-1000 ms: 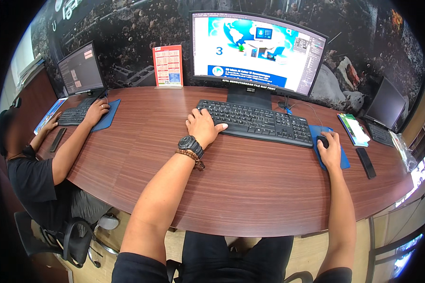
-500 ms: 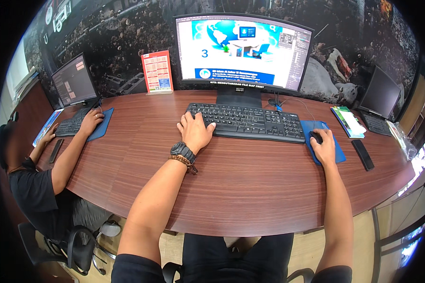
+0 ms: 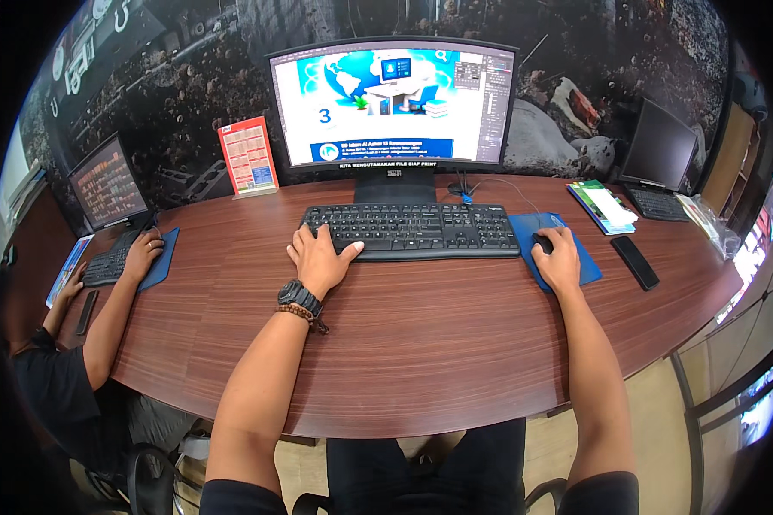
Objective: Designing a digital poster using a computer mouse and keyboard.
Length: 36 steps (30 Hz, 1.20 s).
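Note:
My left hand (image 3: 320, 260) lies over the left end of a black keyboard (image 3: 421, 230), fingers spread on the keys and thumb stretched along its front edge. A black watch (image 3: 298, 298) and a beaded bracelet (image 3: 294, 312) circle that wrist. Wrapped in my right hand (image 3: 559, 262) is a black computer mouse (image 3: 543, 244), mostly covered by the fingers, on a blue mouse pad (image 3: 588, 271). Behind the keyboard stands a curved monitor (image 3: 395, 103) showing a blue and white graphic with a globe and desk, with panels at its right side.
A red desk calendar (image 3: 249, 159) stands left of the monitor. On the right lie a black phone (image 3: 635, 263), booklets (image 3: 601, 206) and another monitor (image 3: 661, 146). At far left, a co-worker's hand (image 3: 144, 254) rests by a second keyboard (image 3: 107, 266) and monitor (image 3: 107, 186).
The whole view has shifted, so the desk sits farther left in it. My hands keep their places on keyboard and mouse. The co-worker's screen now shows orange-brown pictures.

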Each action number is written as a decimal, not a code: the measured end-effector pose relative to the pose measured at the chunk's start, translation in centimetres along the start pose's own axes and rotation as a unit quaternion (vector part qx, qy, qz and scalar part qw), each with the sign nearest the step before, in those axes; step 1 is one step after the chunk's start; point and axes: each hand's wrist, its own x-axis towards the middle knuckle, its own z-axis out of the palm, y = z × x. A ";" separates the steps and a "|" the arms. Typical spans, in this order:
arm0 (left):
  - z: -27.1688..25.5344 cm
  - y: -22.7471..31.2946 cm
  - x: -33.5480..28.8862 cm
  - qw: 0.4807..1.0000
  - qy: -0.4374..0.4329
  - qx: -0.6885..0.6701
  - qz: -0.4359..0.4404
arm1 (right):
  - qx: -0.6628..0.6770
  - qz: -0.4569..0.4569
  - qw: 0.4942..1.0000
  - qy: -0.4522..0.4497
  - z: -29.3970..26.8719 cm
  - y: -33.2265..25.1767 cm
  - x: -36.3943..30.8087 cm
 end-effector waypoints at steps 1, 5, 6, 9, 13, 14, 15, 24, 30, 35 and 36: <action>0.0 0.1 0.0 1.000 0.000 -0.001 0.002 | -0.001 0.001 1.000 0.001 -0.1 -0.2 0.0; -0.3 0.2 0.0 1.000 -0.006 0.000 -0.005 | -0.008 0.010 1.000 0.003 -0.3 -0.7 -0.3; -0.3 0.3 0.0 1.000 -0.009 0.001 -0.009 | -0.011 0.010 1.000 0.007 -0.3 -0.6 -0.3; -0.3 0.3 0.0 1.000 -0.009 0.003 -0.008 | -0.004 -0.001 1.000 0.006 -0.3 -0.3 -0.2; -0.4 0.4 -0.1 1.000 -0.014 0.003 -0.010 | 0.001 -0.009 1.000 0.009 -0.1 0.0 -0.2; -0.4 0.4 -0.1 1.000 -0.015 0.002 -0.009 | 0.000 -0.008 1.000 0.008 -0.1 -0.2 -0.2; -0.4 0.3 -0.1 1.000 -0.017 0.000 -0.009 | -0.001 -0.008 1.000 0.007 -0.1 -0.2 -0.2; -0.8 0.4 0.0 1.000 -0.022 -0.010 -0.011 | 0.001 -0.012 1.000 0.009 0.0 -0.3 -0.1; -0.1 0.1 0.0 1.000 -0.005 -0.003 -0.001 | -0.008 -0.007 1.000 0.005 -0.3 -0.4 -0.2; 0.6 -0.2 0.1 1.000 0.013 -0.004 0.014 | 0.019 -0.026 0.999 0.023 0.2 0.1 -0.1; 0.6 -0.2 0.1 1.000 0.014 -0.005 0.013 | 0.029 -0.037 0.999 0.024 0.3 0.2 0.0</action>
